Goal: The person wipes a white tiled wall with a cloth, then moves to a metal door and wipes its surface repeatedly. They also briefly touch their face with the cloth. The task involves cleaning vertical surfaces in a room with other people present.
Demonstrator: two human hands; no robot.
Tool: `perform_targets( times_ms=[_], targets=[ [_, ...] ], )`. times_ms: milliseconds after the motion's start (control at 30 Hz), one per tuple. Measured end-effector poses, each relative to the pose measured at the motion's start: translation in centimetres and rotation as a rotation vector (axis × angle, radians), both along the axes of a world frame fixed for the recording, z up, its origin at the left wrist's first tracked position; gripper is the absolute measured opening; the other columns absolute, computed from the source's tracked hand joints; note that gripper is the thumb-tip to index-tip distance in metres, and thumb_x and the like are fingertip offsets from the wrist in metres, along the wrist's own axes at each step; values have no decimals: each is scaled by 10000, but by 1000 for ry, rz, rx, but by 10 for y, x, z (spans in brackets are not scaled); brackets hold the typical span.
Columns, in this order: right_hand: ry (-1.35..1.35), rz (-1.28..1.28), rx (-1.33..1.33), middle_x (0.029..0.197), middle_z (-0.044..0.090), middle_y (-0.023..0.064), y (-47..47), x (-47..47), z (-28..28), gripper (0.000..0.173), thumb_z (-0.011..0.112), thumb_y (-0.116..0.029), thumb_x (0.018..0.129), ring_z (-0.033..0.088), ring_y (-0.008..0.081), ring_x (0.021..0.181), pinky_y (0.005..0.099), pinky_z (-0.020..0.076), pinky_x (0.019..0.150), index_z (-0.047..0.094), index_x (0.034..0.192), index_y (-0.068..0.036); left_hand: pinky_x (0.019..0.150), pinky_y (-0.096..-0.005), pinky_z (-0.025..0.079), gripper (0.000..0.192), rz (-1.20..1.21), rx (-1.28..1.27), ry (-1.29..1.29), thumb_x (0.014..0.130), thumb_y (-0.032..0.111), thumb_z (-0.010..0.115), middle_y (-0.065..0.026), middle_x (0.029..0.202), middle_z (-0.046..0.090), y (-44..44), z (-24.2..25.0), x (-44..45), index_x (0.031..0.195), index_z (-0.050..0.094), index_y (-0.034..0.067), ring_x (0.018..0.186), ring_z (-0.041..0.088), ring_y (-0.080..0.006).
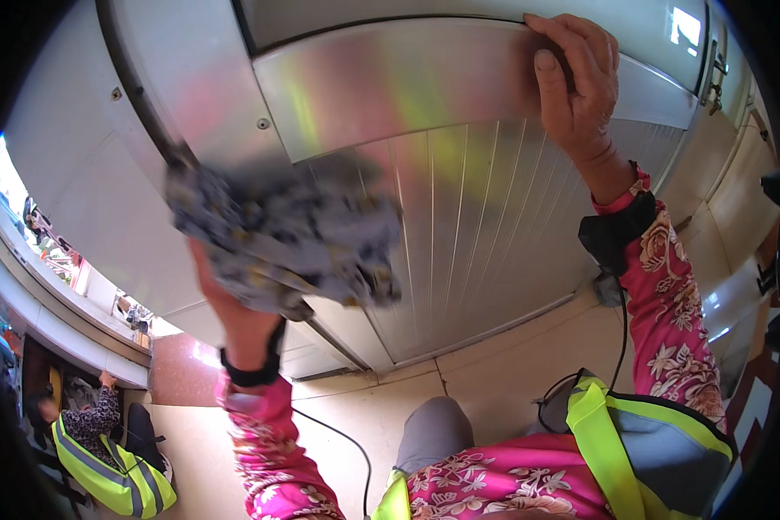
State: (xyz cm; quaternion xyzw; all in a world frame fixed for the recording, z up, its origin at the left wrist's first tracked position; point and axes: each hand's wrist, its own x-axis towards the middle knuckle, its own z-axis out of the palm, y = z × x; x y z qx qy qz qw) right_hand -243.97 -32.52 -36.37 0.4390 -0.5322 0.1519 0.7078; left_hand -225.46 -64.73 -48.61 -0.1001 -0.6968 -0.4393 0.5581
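A crumpled grey patterned cloth, with dark and yellow spots, is bunched in my left hand. Motion blurs the cloth, and it covers most of my fingers. Behind it is a metal door with a ribbed lower panel; whether the cloth touches it, I cannot tell. My right hand holds nothing and rests with fingers apart on the door's smooth crossrail. Its fingertips lie along the rail's upper edge, below a glass pane.
At lower left a co-worker in a yellow reflective vest is low down, one hand at a ledge. Black cables hang by my arms. A latch sits on the door's right side. Beige tiles cover the floor.
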Motion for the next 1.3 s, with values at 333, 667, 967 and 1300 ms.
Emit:
perform_targets(
  times_ms=[333, 667, 967, 1300],
  targets=[
    [0, 25, -25, 1036, 636, 86, -3, -5, -4, 228, 611, -118, 843, 566, 287, 1001, 398, 423, 900, 687, 1051, -67, 1086, -408, 344, 832, 181, -354, 24, 760, 315, 761, -213, 1402, 482, -14, -59, 9, 1422, 392, -31, 1279, 490, -328],
    [-118, 122, -58, 981, 544, 73, -3, -14, -21, 223, 684, -120, 751, 510, 298, 966, 458, 384, 870, 633, 967, -103, 1115, -433, 321, 759, 123, -349, -22, 787, 149, 725, -240, 1409, 462, -56, -1, -17, 1428, 369, -45, 1298, 454, -321],
    [-150, 133, -42, 1003, 516, 65, -2, -10, -22, 252, 673, -104, 777, 505, 282, 977, 436, 363, 888, 634, 1025, -129, 1100, -450, 349, 817, 64, -350, -86, 732, 136, 809, -294, 1379, 474, -20, -1, -7, 1390, 383, -92, 1277, 479, -352],
    [25, 108, -86, 962, 607, 59, -5, -16, -13, 245, 716, -146, 736, 550, 288, 968, 455, 391, 879, 687, 979, -136, 1129, -427, 287, 818, 202, -565, -152, 817, 265, 714, -217, 1476, 391, -88, 80, 2, 1476, 313, -5, 1351, 395, -331]
  ],
)
